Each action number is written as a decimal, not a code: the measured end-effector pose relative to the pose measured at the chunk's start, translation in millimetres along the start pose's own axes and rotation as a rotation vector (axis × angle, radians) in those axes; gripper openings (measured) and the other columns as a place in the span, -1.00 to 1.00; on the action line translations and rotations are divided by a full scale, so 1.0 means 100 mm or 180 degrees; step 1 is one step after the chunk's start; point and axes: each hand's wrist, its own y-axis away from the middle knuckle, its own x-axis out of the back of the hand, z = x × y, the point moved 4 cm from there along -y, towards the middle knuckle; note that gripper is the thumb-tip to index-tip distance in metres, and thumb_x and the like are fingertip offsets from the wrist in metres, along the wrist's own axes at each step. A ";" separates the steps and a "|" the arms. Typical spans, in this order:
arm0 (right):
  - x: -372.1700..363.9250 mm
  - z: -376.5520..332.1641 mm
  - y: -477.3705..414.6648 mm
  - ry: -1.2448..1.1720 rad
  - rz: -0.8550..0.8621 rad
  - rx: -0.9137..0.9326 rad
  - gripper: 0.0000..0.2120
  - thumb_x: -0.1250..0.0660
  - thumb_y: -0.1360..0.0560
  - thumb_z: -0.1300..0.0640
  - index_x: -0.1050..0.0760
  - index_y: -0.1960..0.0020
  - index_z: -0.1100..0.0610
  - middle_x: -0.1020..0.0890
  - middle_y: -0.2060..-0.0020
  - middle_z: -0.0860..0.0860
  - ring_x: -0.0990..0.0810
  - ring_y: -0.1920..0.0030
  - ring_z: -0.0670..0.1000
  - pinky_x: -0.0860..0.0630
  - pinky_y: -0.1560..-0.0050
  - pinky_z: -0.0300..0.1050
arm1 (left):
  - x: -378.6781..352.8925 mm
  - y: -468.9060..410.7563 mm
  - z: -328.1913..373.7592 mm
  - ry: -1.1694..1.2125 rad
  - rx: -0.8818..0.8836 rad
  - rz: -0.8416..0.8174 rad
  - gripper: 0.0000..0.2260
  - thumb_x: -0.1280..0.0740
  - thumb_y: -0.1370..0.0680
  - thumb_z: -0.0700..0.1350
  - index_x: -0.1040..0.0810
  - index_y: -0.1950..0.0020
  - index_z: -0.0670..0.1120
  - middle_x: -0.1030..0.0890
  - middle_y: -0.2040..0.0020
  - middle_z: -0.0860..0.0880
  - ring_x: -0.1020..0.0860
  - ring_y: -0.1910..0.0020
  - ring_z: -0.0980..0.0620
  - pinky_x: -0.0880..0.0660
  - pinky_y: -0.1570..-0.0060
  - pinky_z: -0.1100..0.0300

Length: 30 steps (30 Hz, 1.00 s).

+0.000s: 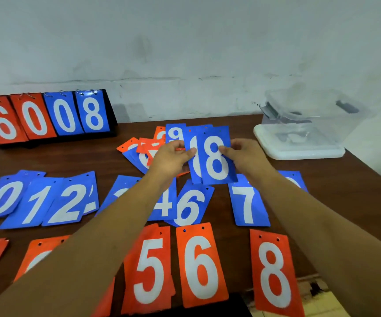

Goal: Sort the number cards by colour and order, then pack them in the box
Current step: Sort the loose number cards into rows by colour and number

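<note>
Holding two blue cards up over the table (322, 191), that's what I see from my end. The right hand (247, 156) pinches the blue 8 (215, 156): thumb pressed on the card's face by the digit, the other fingers curled behind its right edge. The left hand (173, 159) has thumb and fingers closed on the left edge of a second blue card (194, 156), which sits just behind the 8 and is mostly covered by it; I can't read its digit.

Both cards run lengthways away from me, punched holes at the far end. The 8 reads upright to me, its top leaning slightly left. They sit between the pile (143, 147) of mixed red and blue cards behind and the blue row (34, 204) in front.

That blue row lies flat across the table: 0, 1, 2 on the left, then 4, 6 and 7, with my arms covering cards in between. All lie long axis toward the wall, some slightly askew. Nearer me is the red row (199, 264), showing 5, 6 and 8, same way up, with more red cards half hidden at the left.

The clear box (310, 120) stands far right on a white lid (299, 153). A scoreboard (48, 115) reading 6008 stands far left by the wall.
</note>
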 end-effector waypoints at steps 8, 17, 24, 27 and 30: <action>0.44 0.36 0.51 0.0224 0.0425 -0.0553 -0.87 -0.32 -0.57 0.11 -0.59 0.00 0.16 -0.67 0.11 0.03 -0.63 0.14 -0.03 -0.50 0.26 -0.17 | -0.68 0.46 -0.09 -0.0276 0.0036 -0.0661 -0.82 -0.33 -0.59 -0.06 -0.58 -0.15 -0.08 -0.67 -0.11 -0.04 -0.66 -0.05 0.01 -0.62 -0.06 -0.01; 1.32 0.88 0.73 0.0314 0.1239 -0.1051 -0.84 -0.32 -0.54 0.26 -0.50 0.02 0.39 -0.58 0.08 0.38 -0.60 0.24 0.11 -0.51 0.27 -0.05 | -1.13 0.55 -0.50 -0.3460 -0.1201 -0.1013 -0.58 -0.38 -0.54 0.02 -0.47 -0.39 0.02 -0.39 -0.41 0.00 -0.35 -0.39 0.03 -0.30 -0.32 0.18; 1.71 1.03 0.65 0.0787 0.1444 -0.1072 -0.89 -0.31 -0.52 0.23 -0.49 0.10 0.30 -0.64 0.12 0.23 -0.61 0.27 0.03 -0.60 0.22 0.01 | -1.20 0.52 -0.54 -0.3827 -0.1088 -0.1148 -0.52 -0.36 -0.55 0.07 -0.39 -0.45 0.03 -0.32 -0.48 0.02 -0.31 -0.44 0.03 -0.35 -0.39 0.07; 1.63 0.99 0.60 0.0826 0.1315 -0.1013 -0.80 -0.32 -0.51 0.24 -0.49 0.05 0.42 -0.64 0.07 0.31 -0.64 0.25 0.09 -0.61 0.19 0.08 | -1.20 0.53 -0.57 -0.3926 -0.1180 -0.1162 -0.51 -0.33 -0.57 0.09 -0.36 -0.48 0.03 -0.30 -0.49 0.02 -0.28 -0.45 0.03 -0.32 -0.38 0.09; 1.40 0.91 0.54 0.1337 0.0987 -0.0775 -0.70 -0.33 -0.48 0.26 -0.29 0.37 0.19 -0.46 0.42 0.22 -0.40 0.40 0.02 -0.34 0.37 -0.12 | -1.19 0.51 -0.56 -0.3987 -0.1258 -0.1141 -0.50 -0.32 -0.56 0.11 -0.36 -0.48 0.02 -0.31 -0.47 0.01 -0.26 -0.45 0.03 -0.31 -0.37 0.10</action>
